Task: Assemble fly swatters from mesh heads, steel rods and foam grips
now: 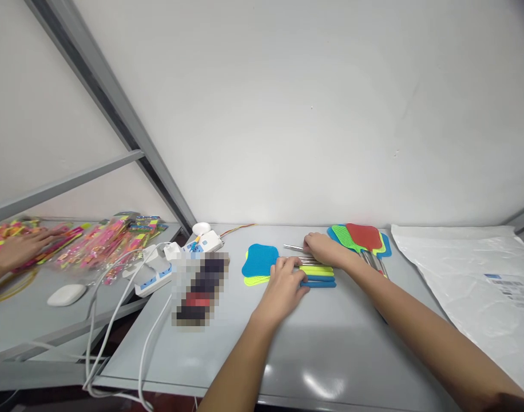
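A small stack of fly swatters lies on the grey table in front of me, with a blue mesh head (259, 260) on top and a yellow-green head (255, 281) beneath. Their yellow and blue handles (320, 282) point to the right. My left hand (283, 285) is closed over the metal shafts beside the heads. Just behind the stack, my right hand (322, 248) is closed on a thin metal rod (293, 247), whose bare end sticks out to the left. The rod's other end is hidden by my hand.
More fly swatters with red, green and blue heads (365, 236) lie to the right, beside a white plastic mailer (463, 252). Leftward are a pixelated object (202, 289), power strips (154, 280) and loose white cables. Another person's hand (26, 247) touches colourful items on the adjoining table.
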The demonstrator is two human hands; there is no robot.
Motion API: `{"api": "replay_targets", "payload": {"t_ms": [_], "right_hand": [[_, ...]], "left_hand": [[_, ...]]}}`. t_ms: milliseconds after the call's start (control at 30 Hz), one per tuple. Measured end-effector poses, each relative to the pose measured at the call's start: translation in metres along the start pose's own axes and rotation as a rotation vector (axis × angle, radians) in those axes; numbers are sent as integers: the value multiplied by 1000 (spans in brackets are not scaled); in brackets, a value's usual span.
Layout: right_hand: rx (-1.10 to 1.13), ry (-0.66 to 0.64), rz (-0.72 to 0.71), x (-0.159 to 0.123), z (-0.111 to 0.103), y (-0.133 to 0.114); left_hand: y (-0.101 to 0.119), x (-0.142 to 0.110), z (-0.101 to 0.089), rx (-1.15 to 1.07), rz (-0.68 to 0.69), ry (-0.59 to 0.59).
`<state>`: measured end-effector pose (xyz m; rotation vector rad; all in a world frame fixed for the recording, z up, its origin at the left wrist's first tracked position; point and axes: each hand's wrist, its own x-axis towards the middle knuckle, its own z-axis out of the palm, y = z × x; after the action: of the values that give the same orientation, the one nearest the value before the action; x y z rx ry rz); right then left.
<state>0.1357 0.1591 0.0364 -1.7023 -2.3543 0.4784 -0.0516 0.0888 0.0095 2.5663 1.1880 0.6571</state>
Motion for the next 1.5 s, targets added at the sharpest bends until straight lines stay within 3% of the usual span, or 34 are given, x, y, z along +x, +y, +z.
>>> {"api": "replay_targets", "payload": {"t_ms": [267,367,467,600,767,1067,1233,1400,1500], "right_hand": [[363,374,60,-44,-24,-24],[928,536,27,-66,-21,-41],[1480,559,15,-83,-19,-57],[1740,564,0,-98,-25,-71],[1744,549,-34,-101,-28,-79],[1702,462,-72,-97,-7,-79],[1402,402,-45,-100,0,-79],[950,422,-51,-110,12,-75],[843,447,-78,-116,19,-69]], "left_hand": [[6,0,-20,-222,41,-37],[10,0,-25,-302,27,13],[15,0,-22,-329,76,70],[20,-1,-10,-327,166,86],[28,-1,0,-306,207,70],[29,1,2,-300,181,76],[27,3,0,-315,153,41],[28,2,-4,-292,80,-32],[28,-1,-7,-356,30,-71]]}}
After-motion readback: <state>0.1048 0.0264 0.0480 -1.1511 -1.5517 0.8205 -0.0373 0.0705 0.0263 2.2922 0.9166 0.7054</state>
